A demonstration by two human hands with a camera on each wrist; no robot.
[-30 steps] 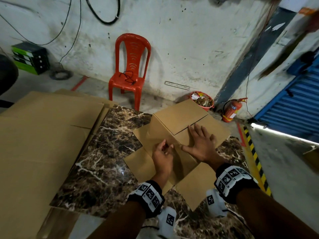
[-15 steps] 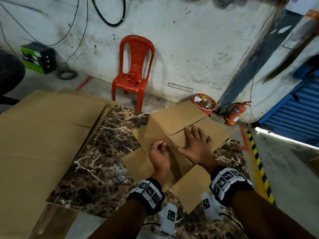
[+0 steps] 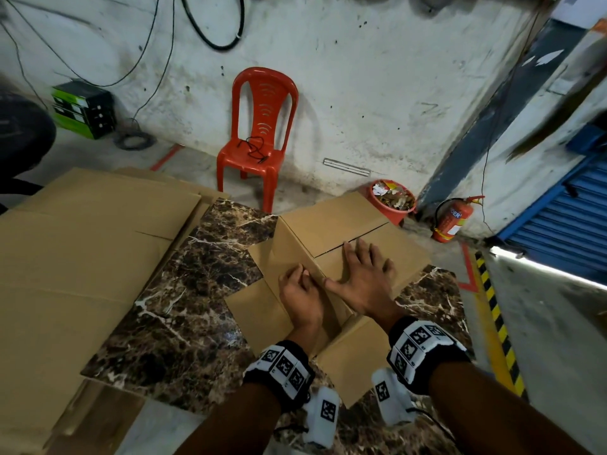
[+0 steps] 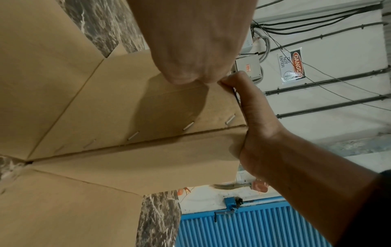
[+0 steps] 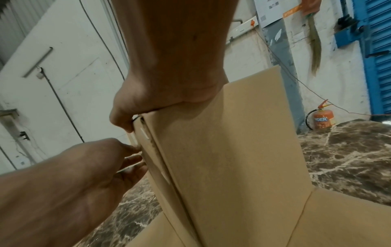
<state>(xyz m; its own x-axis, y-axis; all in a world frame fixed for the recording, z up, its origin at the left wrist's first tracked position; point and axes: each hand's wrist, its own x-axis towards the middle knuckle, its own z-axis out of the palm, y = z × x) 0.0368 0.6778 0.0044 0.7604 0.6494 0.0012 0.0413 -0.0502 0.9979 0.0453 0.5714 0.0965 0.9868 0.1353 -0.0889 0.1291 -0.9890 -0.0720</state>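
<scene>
Your flat right hand [image 3: 364, 279] pins the centre-frame box [image 3: 328, 224] so your curled left hand [image 3: 300, 293] can grip its seam [image 4: 135, 135]

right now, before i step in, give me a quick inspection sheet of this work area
surface: dark marble table, partly covered by cardboard
job's things: cardboard box lying half flat on the table, flaps spread, staples along one seam
clutter: stack of flat cardboard over the table's left side
hands: left hand has its fingers curled at the box's stapled edge; right hand presses flat on the top panel, fingers spread
cables: black cables hang on the wall; a cord lies on the red chair
surroundings: bin of scraps, fire extinguisher, blue shutter
</scene>
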